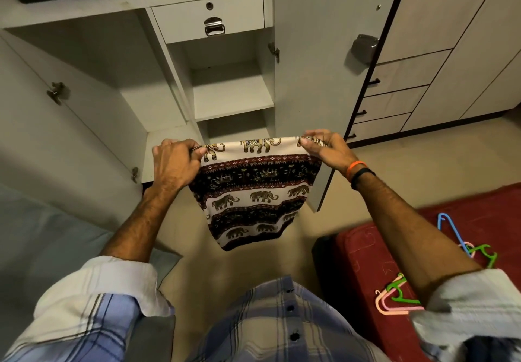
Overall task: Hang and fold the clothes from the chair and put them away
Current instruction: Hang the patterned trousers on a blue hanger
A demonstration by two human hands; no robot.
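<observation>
Left hand [176,161] and right hand [321,147] each pinched top corner of folded elephant-print cloth, cream and dark maroon bands [253,192], fingers curled tight on fold edge. Cloth hung in air between hands, in front of open grey wardrobe shelves [231,96]. Coloured plastic hangers [394,296] lay on red bed [366,263] at right.

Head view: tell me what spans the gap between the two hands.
In the head view, the folded elephant-print cloth stretches from the left hand to the right hand, each pinching a top corner.
</observation>
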